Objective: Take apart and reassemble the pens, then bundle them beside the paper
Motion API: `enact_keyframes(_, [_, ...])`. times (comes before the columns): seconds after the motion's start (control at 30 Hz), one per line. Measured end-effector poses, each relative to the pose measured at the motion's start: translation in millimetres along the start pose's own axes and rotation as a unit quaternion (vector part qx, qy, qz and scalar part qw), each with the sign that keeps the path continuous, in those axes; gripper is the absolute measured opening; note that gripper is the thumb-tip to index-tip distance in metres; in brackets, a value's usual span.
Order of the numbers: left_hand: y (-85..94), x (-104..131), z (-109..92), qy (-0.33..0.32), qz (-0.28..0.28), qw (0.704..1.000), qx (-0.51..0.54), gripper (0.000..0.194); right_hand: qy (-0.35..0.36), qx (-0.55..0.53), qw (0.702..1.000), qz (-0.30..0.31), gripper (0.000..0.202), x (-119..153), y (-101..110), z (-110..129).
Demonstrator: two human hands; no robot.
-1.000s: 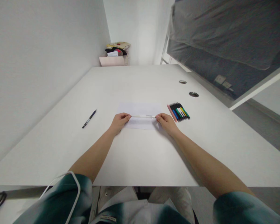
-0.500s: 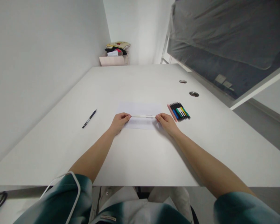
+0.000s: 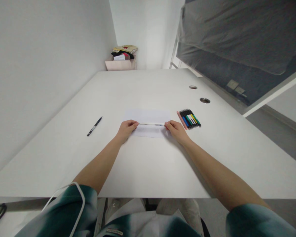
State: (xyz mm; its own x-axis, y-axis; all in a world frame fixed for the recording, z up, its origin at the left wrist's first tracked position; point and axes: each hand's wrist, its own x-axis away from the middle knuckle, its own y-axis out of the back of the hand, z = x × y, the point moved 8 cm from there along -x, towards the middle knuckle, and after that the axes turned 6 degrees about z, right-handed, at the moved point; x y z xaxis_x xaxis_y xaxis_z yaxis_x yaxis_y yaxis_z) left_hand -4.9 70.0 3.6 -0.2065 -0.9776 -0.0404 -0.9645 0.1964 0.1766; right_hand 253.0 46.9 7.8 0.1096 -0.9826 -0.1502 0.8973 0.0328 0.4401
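A slim white pen (image 3: 149, 124) lies crosswise between my hands, with a bluish, clip-like part near its right end. Its left end is pinched between the thumb and fingers of my left hand (image 3: 126, 129). My right hand (image 3: 175, 129) pinches the other end in the same way. Beneath the pen and partly under both hands is a sheet of white paper (image 3: 148, 115). Whether the pen touches the paper, I cannot tell.
A row of several pens (image 3: 189, 119), mostly black with coloured parts, lies right of the paper. One black pen (image 3: 94, 126) rests alone at the left. Farther back are two round metal table fittings (image 3: 205, 100) and a pink box (image 3: 119, 65) with cloth-like items.
The pen looks turned about its length: its side was plain white before and now shows a darker line and a bluish part. Both hands keep their places.
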Motion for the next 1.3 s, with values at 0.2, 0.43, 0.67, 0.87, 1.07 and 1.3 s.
enact_keyframes(0.2, [0.2,-0.9,1.4,-0.002,0.003,1.0,-0.002,0.036,0.002,0.005,1.0,0.001,0.038,-0.1,0.1,-1.3])
enact_keyframes(0.43, [-0.2,-1.5,3.0,-0.003,0.005,1.0,0.001,0.037,0.001,0.011,1.0,0.0,0.039,0.8,0.5,1.5])
enact_keyframes(0.67, [-0.4,0.5,-0.5,0.004,0.001,1.0,0.005,0.036,0.0,0.013,1.0,0.004,0.043,0.7,-0.1,0.3])
enact_keyframes(0.87, [-0.6,0.7,-1.0,0.002,0.0,1.0,0.003,0.035,-0.004,0.016,1.0,0.003,0.046,0.7,0.4,-1.8])
enact_keyframes(1.07, [-0.6,0.8,-0.9,0.005,0.001,1.0,-0.005,0.034,-0.003,0.025,1.0,0.003,0.046,0.3,0.4,0.7])
enact_keyframes(1.3, [-1.4,0.6,-0.7,-0.002,0.003,1.0,0.004,0.032,-0.005,0.018,1.0,0.003,0.046,1.0,0.5,1.3])
